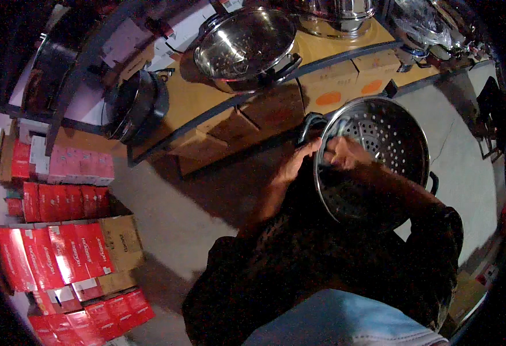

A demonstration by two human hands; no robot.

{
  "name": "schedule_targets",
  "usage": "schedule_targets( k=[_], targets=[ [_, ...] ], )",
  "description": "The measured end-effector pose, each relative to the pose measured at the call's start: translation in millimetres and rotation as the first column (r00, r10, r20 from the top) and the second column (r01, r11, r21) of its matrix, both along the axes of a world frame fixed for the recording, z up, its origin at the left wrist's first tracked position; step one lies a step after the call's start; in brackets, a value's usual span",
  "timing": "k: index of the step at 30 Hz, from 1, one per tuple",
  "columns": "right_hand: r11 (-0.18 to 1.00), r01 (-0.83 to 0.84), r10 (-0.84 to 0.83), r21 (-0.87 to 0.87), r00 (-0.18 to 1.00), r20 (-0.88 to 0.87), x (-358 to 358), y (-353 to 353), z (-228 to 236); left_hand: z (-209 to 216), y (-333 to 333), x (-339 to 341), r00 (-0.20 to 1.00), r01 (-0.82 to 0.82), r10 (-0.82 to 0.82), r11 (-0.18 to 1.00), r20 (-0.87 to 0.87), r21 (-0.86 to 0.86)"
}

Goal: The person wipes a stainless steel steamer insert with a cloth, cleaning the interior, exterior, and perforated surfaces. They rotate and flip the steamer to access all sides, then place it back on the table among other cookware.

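Perforated pot point(401, 137): round, shiny metal, was gripped by left hand point(300, 161)
Right hand point(344, 153): was curled inside; grip couldn't be told

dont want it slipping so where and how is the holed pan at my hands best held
Probably at both sides: the black left handle from the left, with the nearby left hand; the black right handle from the right, with the right hand. The handles stick out on opposite sides of the pan, which should balance it.
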State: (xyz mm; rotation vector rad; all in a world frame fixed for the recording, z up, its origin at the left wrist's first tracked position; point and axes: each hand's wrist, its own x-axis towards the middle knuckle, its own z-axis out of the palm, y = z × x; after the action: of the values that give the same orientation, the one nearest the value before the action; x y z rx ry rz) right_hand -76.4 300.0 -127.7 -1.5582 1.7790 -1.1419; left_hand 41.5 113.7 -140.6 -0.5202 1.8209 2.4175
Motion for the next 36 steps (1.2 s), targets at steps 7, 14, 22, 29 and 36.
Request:
schedule_targets(
  k=[7, 14, 22, 29, 36],
  targets=[
    [0.837, 0.525, -0.2, 0.156, 0.557, -0.806, -85, 78, -23, 51, 14, -1, 0.993, -0.093, 0.085, 0.993, -0.087, -0.08],
    [0.859, 0.346, 0.091, 0.377, 0.622, -0.778, 15, 150, 12, 89, 19, 2, 0.976, -0.12, 0.105, 0.991, -0.192, -0.066],
    [0.958, 0.14, -0.184, 0.249, 0.969, 0.162, 53, 28, 1, 46, 3, 9, 0.996, 0.058, -0.075, 0.95, -0.045, -0.305],
    [0.914, 0.366, -0.401, 0.173, 0.754, 0.52, -36, -13, 5, 47, 8, 13, 0.986, -0.05, -0.007, 0.941, -0.166, -0.334],
    [0.9, 0.31, -0.377, -0.305, 0.906, -0.191, 32, 2, 73, 66, 10, 15, 0.995, -0.029, 0.009, 0.98, -0.098, -0.199]
  ],
)
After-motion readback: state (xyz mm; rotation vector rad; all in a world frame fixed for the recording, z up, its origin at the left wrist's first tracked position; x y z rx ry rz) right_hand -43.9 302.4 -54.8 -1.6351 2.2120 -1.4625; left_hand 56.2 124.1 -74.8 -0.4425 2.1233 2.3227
